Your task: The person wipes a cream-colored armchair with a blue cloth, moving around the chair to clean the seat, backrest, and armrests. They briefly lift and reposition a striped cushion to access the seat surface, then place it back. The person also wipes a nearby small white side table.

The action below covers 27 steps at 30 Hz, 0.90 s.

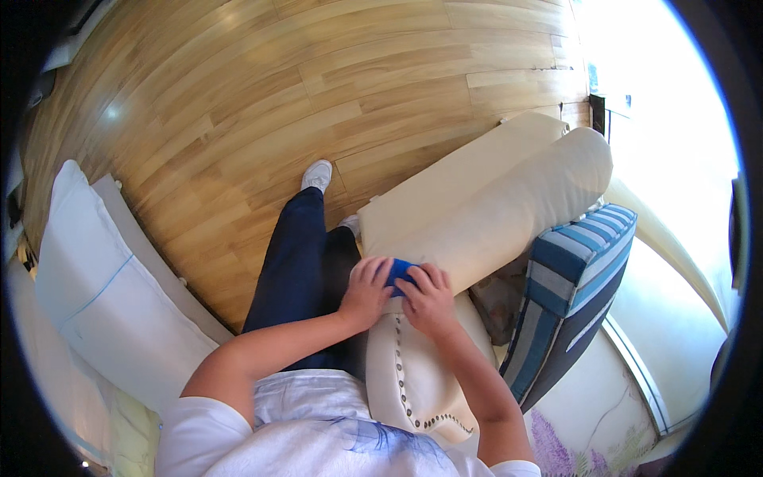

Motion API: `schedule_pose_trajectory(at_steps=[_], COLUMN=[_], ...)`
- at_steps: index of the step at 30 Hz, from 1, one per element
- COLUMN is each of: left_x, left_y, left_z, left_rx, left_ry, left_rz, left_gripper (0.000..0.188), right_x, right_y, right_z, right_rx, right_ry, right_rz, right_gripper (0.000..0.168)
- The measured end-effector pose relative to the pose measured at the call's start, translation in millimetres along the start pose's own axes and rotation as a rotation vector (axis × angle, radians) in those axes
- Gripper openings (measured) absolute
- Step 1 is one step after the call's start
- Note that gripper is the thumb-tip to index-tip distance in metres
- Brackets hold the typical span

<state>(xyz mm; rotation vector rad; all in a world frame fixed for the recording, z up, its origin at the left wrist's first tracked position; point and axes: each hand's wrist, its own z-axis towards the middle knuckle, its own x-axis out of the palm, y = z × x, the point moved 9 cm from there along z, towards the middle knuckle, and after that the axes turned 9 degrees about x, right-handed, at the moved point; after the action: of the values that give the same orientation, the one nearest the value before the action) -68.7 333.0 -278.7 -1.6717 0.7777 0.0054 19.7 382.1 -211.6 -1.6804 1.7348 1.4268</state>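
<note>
A blue cloth (400, 275), bunched small, lies between my two hands on the cream upholstered sofa arm (417, 238). My left hand (368, 292) holds the cloth's left side, its fingers curled over it. On the other side, my right hand (426, 293) grips the cloth with bent fingers. Both hands rest near the end of the long padded arm, where it meets a cream panel edged with round studs (400, 372). Most of the cloth is hidden under my fingers.
A blue and grey striped cushion (551, 286) leans at the right of the sofa arm. White bedding or a pillow (113, 280) lies at the left beside a grey edge. Wood flooring (286, 95) spreads ahead, with my legs and white shoes (317, 174) on it. Bright light comes from the upper right.
</note>
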Motion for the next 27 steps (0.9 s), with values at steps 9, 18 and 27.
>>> schedule_pose_trajectory(at_steps=[9, 18, 27], left_x=[31.0, -4.7, 4.4], left_y=[-107.2, -52.6, -58.7], left_z=[113.8, 12.4, -18.7], left_rx=[0.510, 0.552, 0.662], left_ry=[-0.111, 0.012, 0.078], left_rz=[-0.039, 0.070, 0.242], left_gripper=[0.048, 0.041, 0.039], right_x=[-66.9, -11.0, -0.9], right_y=[-116.1, -34.6, -30.1], right_z=[-50.2, -49.1, -50.7], right_rx=[0.449, 0.080, -0.111], right_ry=[-0.341, 0.015, 0.145], right_rz=[0.059, 0.277, 0.231], right_gripper=[0.038, 0.037, 0.023])
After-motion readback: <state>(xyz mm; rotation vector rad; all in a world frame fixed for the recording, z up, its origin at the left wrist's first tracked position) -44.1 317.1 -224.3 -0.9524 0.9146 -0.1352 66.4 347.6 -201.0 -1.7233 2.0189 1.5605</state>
